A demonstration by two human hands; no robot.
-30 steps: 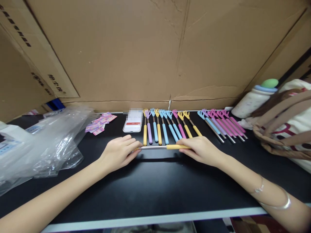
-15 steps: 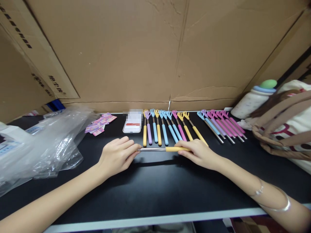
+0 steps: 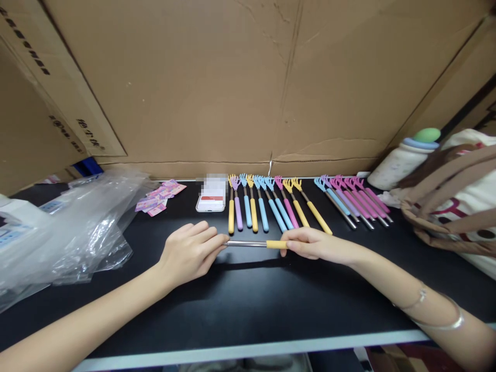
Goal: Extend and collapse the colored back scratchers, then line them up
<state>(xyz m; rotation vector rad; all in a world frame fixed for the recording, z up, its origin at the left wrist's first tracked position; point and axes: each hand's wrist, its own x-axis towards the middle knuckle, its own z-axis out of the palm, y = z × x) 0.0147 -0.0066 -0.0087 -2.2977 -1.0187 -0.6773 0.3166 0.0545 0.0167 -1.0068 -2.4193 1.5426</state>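
Note:
Both hands hold one telescopic back scratcher [image 3: 256, 243] level, just above the black table [image 3: 248, 305]. My left hand [image 3: 191, 251] is closed around its head end, which is hidden in my fingers. My right hand [image 3: 313, 244] pinches its yellow handle. Only the silver rod and a short piece of yellow grip show between the hands. Behind them lies a row of back scratchers [image 3: 271, 204] with yellow, blue, purple and pink handles, claw heads pointing away. A second group of back scratchers [image 3: 354, 199], mostly pink, lies to the right.
A white phone [image 3: 211, 199] lies left of the row, with pink packets [image 3: 158, 197] further left. Crumpled clear plastic bags [image 3: 73, 227] cover the table's left. A cream bag with brown straps [image 3: 453, 206] and a white bottle [image 3: 403, 157] stand at right. Cardboard [image 3: 232, 82] walls the back.
My hands have drawn closer together, and less rod and yellow handle shows between them. The scratcher has shifted slightly toward me.

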